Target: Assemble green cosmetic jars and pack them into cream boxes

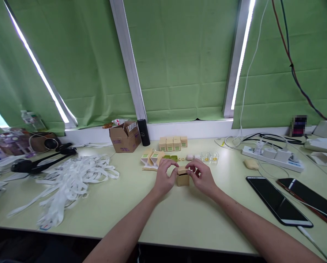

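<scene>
A small brown cardboard box (183,180) stands on the table between my two hands, its top flap partly raised. My left hand (165,178) grips the flap's left side between thumb and fingers. Opposite it, my right hand (203,178) pinches the box's upper right edge. Just behind are part-folded cardboard boxes (153,157) with green labels, small green pieces (170,157), pale cylindrical pieces (192,157) and clear containers (209,157) with yellow bits inside. Several closed small boxes (173,144) line up farther back. The inside of the box I hold is hidden.
A tangle of white straps (75,179) spreads over the left of the table (141,219). Toward the back stand an open carton (125,138) and a black cylinder (143,132). On the right lie a power strip (273,159), cables and a phone (278,201).
</scene>
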A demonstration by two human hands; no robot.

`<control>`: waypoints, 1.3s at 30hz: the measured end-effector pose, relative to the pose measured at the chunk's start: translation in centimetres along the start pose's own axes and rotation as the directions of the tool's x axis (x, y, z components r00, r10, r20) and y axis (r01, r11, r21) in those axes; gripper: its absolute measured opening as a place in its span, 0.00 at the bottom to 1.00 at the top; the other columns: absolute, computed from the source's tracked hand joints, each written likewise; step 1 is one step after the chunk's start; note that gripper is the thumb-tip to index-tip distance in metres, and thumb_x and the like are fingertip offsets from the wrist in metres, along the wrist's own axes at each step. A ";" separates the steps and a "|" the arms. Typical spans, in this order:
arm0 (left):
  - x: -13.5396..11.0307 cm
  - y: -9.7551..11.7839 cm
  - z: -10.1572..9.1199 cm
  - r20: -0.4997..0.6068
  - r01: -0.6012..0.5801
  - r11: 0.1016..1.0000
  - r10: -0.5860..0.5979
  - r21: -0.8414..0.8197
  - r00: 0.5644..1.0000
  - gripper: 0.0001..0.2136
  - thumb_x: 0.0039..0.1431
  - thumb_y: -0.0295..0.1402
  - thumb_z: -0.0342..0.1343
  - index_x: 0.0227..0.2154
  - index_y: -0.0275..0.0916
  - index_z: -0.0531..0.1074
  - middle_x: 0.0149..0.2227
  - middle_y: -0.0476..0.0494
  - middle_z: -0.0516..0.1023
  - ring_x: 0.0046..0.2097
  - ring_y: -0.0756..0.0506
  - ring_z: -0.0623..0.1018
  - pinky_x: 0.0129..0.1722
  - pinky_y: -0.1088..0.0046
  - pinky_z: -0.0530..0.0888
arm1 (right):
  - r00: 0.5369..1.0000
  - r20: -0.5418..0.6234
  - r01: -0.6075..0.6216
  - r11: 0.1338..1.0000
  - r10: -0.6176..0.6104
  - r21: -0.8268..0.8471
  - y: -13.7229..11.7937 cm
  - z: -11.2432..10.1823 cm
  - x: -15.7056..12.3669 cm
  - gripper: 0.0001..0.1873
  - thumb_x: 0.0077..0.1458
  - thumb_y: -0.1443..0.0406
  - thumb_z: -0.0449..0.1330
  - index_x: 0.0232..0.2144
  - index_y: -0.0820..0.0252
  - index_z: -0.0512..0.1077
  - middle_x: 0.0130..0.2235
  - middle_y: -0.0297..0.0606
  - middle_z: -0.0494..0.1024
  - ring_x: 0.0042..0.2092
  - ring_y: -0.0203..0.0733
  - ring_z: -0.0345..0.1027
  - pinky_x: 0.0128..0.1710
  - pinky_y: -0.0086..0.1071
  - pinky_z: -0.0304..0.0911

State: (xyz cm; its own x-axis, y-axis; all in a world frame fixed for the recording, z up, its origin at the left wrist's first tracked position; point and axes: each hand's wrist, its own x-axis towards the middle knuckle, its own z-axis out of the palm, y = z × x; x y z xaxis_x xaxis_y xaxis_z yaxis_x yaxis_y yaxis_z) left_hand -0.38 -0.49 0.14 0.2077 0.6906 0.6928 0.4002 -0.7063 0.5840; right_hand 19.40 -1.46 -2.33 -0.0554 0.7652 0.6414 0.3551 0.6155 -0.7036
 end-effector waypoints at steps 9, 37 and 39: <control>-0.2 0.3 0.2 0.066 -0.040 0.999 0.038 0.020 0.997 0.02 0.61 0.31 0.57 0.32 0.43 0.72 0.38 0.42 0.78 0.48 0.38 0.73 0.50 0.57 0.71 | 1.000 0.027 0.008 0.999 -0.006 -0.043 -0.4 -0.1 0.0 0.04 0.61 0.62 0.60 0.33 0.54 0.73 0.34 0.39 0.74 0.34 0.44 0.68 0.29 0.36 0.63; -0.4 0.2 0.2 0.074 -0.055 0.998 0.052 0.041 0.996 0.10 0.65 0.36 0.55 0.27 0.44 0.75 0.37 0.40 0.79 0.47 0.38 0.72 0.49 0.55 0.71 | 0.994 0.077 0.084 0.987 -0.074 -0.140 -0.6 -0.4 -0.3 0.08 0.57 0.65 0.58 0.28 0.54 0.76 0.27 0.37 0.76 0.29 0.43 0.66 0.32 0.36 0.61; -0.4 0.1 0.2 0.064 -0.065 0.997 0.063 0.035 0.996 0.11 0.65 0.36 0.55 0.27 0.44 0.76 0.37 0.40 0.79 0.47 0.38 0.72 0.49 0.56 0.71 | 0.995 0.079 0.076 0.987 -0.065 -0.140 -0.5 -0.4 -0.3 0.09 0.57 0.65 0.58 0.28 0.54 0.77 0.27 0.37 0.77 0.28 0.42 0.66 0.31 0.36 0.61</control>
State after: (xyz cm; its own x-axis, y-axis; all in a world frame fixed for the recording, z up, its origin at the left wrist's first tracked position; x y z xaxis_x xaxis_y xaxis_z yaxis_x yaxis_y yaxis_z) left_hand -0.23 -0.83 -0.12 0.2893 0.6536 0.6993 0.4169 -0.7437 0.5226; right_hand 19.66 -2.06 -2.09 -0.1517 0.7358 0.6600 0.4767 0.6394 -0.6033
